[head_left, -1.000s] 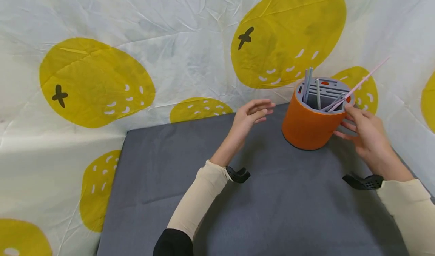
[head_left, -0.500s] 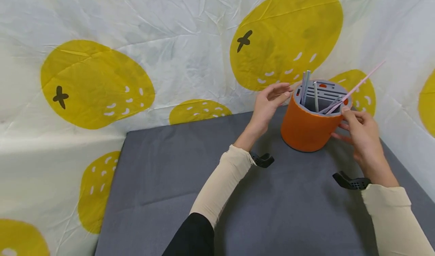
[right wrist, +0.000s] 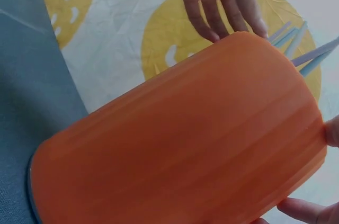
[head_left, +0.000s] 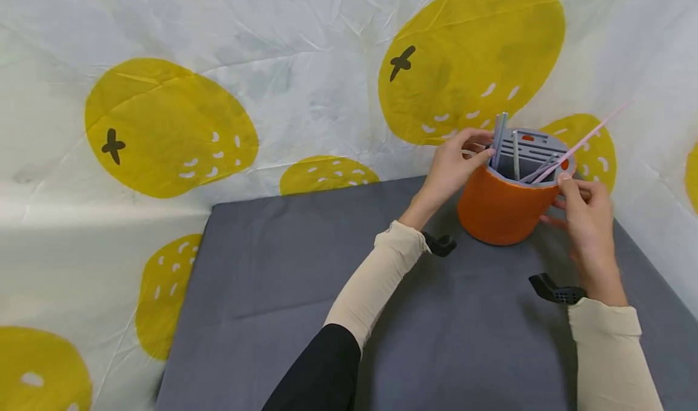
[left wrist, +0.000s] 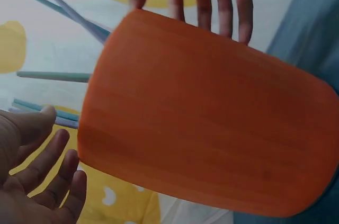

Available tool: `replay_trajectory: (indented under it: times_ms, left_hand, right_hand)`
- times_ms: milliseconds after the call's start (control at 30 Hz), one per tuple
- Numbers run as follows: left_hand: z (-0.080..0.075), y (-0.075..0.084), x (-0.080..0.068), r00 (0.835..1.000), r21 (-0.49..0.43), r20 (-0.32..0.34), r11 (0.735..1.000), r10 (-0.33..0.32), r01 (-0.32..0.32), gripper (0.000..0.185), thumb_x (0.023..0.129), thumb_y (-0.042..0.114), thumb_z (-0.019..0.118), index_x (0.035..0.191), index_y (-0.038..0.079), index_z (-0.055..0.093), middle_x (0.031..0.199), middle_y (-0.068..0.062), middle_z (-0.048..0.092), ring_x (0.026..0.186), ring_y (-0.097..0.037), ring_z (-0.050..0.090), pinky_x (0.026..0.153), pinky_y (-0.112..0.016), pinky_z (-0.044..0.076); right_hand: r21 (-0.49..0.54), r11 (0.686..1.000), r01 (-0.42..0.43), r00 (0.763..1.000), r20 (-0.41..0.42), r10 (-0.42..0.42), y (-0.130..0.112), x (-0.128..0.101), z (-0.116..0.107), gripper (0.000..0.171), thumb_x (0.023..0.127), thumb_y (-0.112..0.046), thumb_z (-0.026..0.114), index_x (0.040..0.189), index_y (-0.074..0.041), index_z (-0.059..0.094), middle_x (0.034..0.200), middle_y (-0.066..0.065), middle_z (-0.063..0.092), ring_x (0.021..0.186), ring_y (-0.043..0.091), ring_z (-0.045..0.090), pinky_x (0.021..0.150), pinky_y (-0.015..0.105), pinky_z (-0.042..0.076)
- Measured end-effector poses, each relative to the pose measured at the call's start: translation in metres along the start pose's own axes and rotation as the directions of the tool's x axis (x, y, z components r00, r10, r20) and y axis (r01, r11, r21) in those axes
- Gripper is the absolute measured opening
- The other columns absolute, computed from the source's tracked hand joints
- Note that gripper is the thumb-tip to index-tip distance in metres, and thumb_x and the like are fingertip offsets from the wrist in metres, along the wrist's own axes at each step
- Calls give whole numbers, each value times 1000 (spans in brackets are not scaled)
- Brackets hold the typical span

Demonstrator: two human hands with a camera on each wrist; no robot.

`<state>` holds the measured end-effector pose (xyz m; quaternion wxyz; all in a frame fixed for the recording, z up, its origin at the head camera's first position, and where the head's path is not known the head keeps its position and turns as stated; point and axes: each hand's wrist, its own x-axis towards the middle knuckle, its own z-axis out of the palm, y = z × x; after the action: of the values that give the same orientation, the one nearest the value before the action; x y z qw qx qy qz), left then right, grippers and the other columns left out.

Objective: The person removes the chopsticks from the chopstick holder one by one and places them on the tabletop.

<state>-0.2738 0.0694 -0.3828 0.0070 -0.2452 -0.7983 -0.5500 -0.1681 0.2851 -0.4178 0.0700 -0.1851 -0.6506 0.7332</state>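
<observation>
- Closest to us are the two cream sleeves, both forearms stretched out over the grey mat (head_left: 305,265) towards the far right corner. Each wrist has a black strap thing on it.
- Our right hand (head_left: 586,217) sits on the right side of the orange holder (head_left: 498,208). Thumb's up by the rim, just under the pink straw (head_left: 586,137), and the other fingers wrap round the far side of the wall. We'd call that gripping the holder.
- Our left hand (head_left: 455,162) is at the holder's upper left rim with the fingers fairly straight and relaxed, tips right by the bunch of grey-blue straws (head_left: 498,138). Looks open to us. We honestly can't tell if the fingertips touch the rim or the straws.
- The holder stands on the mat near its back right corner, close to the backdrop. It's got a grey slotted insert (head_left: 526,150) on top, with the straws poking out at angles.
- Both wrist views are mostly orange wall, so the base and the insert are hidden there. The right hand's palm is behind the holder in the head view.
- Behind everything hangs the crinkled white cloth with yellow fruit (head_left: 169,129) prints.
</observation>
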Motion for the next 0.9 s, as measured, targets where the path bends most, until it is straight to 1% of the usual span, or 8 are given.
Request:
replay_trajectory:
  times_ms: [200,300,367,467,600,700,800,900]
  left_hand:
    - [7,-3,7,1000,154,11,988,20,-21,23,97,20,75,119,15,71,112,5,73,99,0,63,82,-6,47]
    - [10,-5,10,999,182,10,983,35,-36,19,98,22,75,114,15,70,110,4,74,98,-1,63,81,-6,47]
    - [12,-5,12,1000,184,2,983,29,-29,16,98,23,74,112,16,71,109,4,74,97,0,64,81,-5,48]
    - [15,-5,13,1000,148,-22,989,14,-11,14,98,24,74,110,16,72,106,5,74,94,1,64,81,-6,49]
    - [16,-8,12,998,71,-56,997,3,1,17,98,24,74,114,18,74,105,6,74,91,2,63,80,-7,51]
    - [14,-8,10,997,26,-76,999,24,-22,19,99,25,73,116,18,74,106,5,74,91,1,62,81,-8,51]
    - [13,-6,8,993,-31,-101,997,67,-70,21,99,23,73,118,15,75,107,1,74,91,-1,61,82,-10,53]
    - [11,-2,8,985,-100,-140,988,102,-117,23,99,20,73,120,12,77,110,-3,75,90,-2,62,80,-15,56]
  right_hand:
    - [36,999,28,998,-51,-26,5,5,2,30,100,-45,69,115,-26,51,113,-8,50,96,10,56,58,19,59]
    - [24,999,29,997,-68,-28,6,6,3,29,100,-45,67,115,-26,50,112,-8,49,96,10,55,58,18,58]
    - [18,999,27,996,-82,-25,6,5,3,28,101,-45,67,115,-27,51,112,-9,48,96,10,54,58,17,58]
    - [6,1000,21,994,-105,-20,6,6,4,25,102,-44,66,114,-28,51,111,-10,48,95,10,53,56,17,58]
    - [-27,1000,9,992,-126,-13,6,7,7,27,101,-48,65,114,-29,51,111,-10,48,96,11,52,57,17,57]
    - [-52,999,6,991,-134,-13,6,8,7,29,100,-52,64,115,-30,50,111,-11,48,97,10,52,58,16,57]
    - [-42,999,14,990,-137,-19,6,7,7,28,101,-50,65,115,-30,50,111,-11,49,96,10,53,57,17,57]
    - [-29,999,18,990,-142,-22,5,7,7,27,102,-48,64,115,-29,51,111,-10,49,95,11,53,57,17,57]
